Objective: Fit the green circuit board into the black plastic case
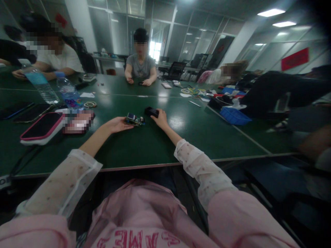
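Observation:
In the head view my left hand [119,125] is closed on the left end of a small circuit board [136,120], which carries a little screen and green and blue parts. Just right of it, my right hand [160,119] grips a black box-like case [151,111] by its right end. A narrow gap separates the board from the case. Both are over the green table [144,144], and I cannot tell whether the case rests on it. The fingertips under the board are partly hidden.
Left of my left arm lie a pink-edged phone [43,125] and a pink case [79,122]. Two water bottles [67,91] stand behind them. To the right are a blue basket [234,116], a pen-like stick [194,103] and tangled cables [193,92]. A person [141,62] sits opposite.

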Action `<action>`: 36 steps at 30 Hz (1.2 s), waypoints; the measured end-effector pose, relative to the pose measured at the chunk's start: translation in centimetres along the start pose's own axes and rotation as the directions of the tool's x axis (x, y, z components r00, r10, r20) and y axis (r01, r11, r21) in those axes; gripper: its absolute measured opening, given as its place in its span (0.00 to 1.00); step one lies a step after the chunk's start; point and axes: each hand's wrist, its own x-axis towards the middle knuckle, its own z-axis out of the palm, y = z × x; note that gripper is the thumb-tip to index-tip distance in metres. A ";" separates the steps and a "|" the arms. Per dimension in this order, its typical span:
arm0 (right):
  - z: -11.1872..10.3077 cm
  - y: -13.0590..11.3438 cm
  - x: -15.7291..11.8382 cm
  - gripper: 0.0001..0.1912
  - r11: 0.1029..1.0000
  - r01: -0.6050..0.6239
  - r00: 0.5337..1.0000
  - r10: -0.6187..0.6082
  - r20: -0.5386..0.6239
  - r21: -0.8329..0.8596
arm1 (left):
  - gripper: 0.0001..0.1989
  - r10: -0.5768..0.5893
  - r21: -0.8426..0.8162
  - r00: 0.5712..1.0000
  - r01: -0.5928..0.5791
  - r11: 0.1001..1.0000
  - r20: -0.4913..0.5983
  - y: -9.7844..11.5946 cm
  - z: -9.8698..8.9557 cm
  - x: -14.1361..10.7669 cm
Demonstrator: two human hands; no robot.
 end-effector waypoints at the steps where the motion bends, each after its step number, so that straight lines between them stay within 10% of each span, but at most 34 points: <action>1: 0.0 0.0 0.0 0.28 1.000 0.000 1.000 0.000 -0.002 0.000 | 0.19 0.001 -0.002 1.000 -0.001 1.000 0.002 0.0 0.0 0.0; 21: -0.9 -1.6 0.1 0.27 0.972 0.001 1.000 -0.005 0.015 0.233 | 0.16 0.007 0.001 1.000 -0.007 1.000 0.001 0.1 0.2 -0.4; 28: -1.9 -4.4 -1.1 0.31 0.799 0.051 0.964 -0.197 0.181 0.599 | 0.17 0.001 -0.007 1.000 -0.001 1.000 -0.002 0.1 0.4 -0.7; 36: -1.7 -5.3 -1.9 0.31 0.759 0.145 0.916 -0.346 0.205 0.634 | 0.18 0.033 0.008 0.999 -0.033 0.999 -0.014 0.0 0.5 -0.6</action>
